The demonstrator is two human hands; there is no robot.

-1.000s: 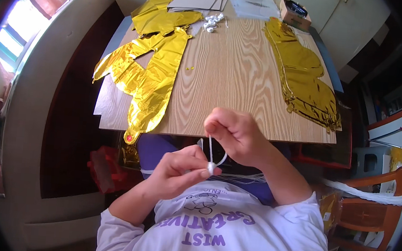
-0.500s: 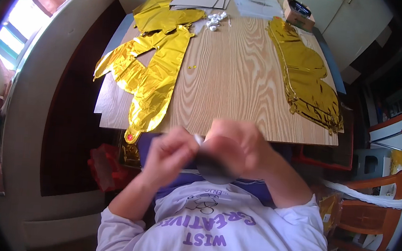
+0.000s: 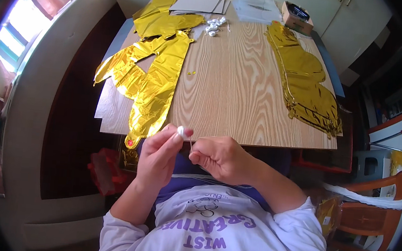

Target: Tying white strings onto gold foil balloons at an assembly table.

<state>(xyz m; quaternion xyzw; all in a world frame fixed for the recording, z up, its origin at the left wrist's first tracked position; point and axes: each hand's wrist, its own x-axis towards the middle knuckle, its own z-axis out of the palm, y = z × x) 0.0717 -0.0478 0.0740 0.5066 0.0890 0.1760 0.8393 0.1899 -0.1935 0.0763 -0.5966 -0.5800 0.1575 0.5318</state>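
My left hand (image 3: pixel 156 156) pinches a small white bundle (image 3: pixel 181 132), which looks like wound string, between thumb and fingers. A thin pale string (image 3: pixel 190 144) runs down from it to my right hand (image 3: pixel 222 159), whose thumb and curled fingers are closed on it. Both hands are just off the table's near edge, above my lap. Beyond my left hand lies a flat, uninflated gold foil balloon (image 3: pixel 159 86); its narrow end hangs over the edge. Several similar white bundles (image 3: pixel 213 27) lie in a heap toward the back of the table.
More gold foil (image 3: pixel 169 22) lies at the back left of the wooden table (image 3: pixel 228 89), by grey sheets (image 3: pixel 197 3). Folded gold foil balloons (image 3: pixel 305 79) lie along the right. Clear plastic bags (image 3: pixel 256 8) and a box (image 3: pixel 296 20) stand behind. A wooden chair (image 3: pixel 370 217) is at right.
My hands were blurred together with a dark round shape below them; that shape is gone. They are now apart, the left raised with the white bundle, the string stretched to the right.
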